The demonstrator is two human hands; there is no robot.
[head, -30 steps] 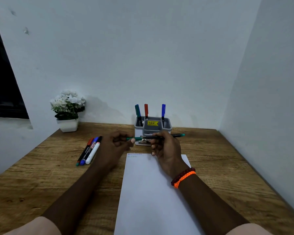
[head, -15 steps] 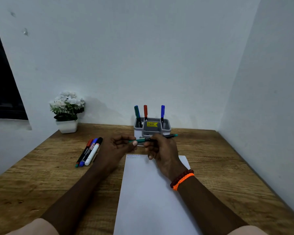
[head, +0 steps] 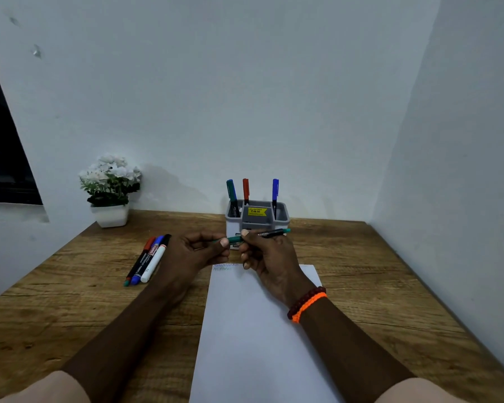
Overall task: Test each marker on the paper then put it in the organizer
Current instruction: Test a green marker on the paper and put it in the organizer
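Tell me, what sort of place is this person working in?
Probably a small home or office desk in a corner: a brown wooden table set against plain white walls, a grey plastic pen organizer with markers, and a white potted flower plant.

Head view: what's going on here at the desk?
A person holds a green marker level above the top of the paper: the left hand pinches its cap end, the right hand grips the barrel. Faint scribbles mark the sheet's top edge. Three markers stand in the organizer; three more lie on the desk, left of the paper.
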